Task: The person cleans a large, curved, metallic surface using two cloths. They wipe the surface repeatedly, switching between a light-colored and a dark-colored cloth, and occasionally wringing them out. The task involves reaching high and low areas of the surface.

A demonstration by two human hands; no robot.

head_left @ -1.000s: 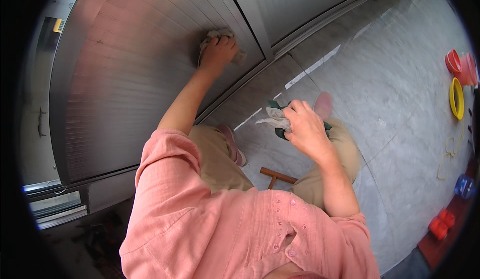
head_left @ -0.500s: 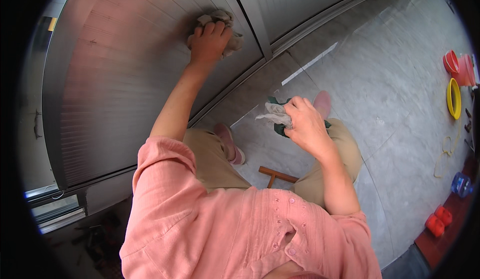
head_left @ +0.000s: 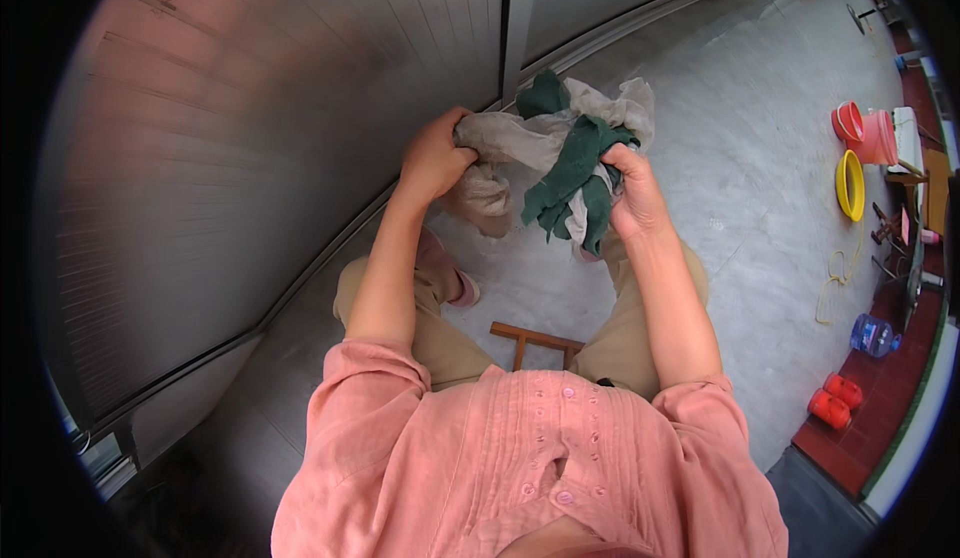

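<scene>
Centre of the frame, slightly above the middle: left hand (head_left: 435,163) closed around one end of a crumpled grey cloth (head_left: 520,138), fingers curled tight into the fabric. Right hand (head_left: 635,193) closed as well, clutching the other end of the grey cloth together with a dark green cloth (head_left: 575,173). Both rags bunched between the two hands, green folds draped over and hanging below the grey, a green corner poking up at the top of the bundle. All of it held up in the air above the knees, just in front of a corrugated grey metal shutter (head_left: 270,138) filling the upper left of the frame.

Lower centre: pink buttoned shirt (head_left: 520,458), sleeves pushed to the elbows, tan trousers (head_left: 450,343) beneath. Between the knees, part of a small wooden stool (head_left: 530,340) on the pale grey concrete floor (head_left: 760,158).

Right edge, from top to bottom: red bucket (head_left: 868,133) standing upright, inside too small to make out; yellow basin (head_left: 850,183) tipped on edge, its hollow facing the camera; coil of pale rope (head_left: 835,278) on the floor; clear blue water bottle (head_left: 872,335) lying on its side, contents not discernible; two small red containers (head_left: 835,400) side by side near the lower right.
</scene>
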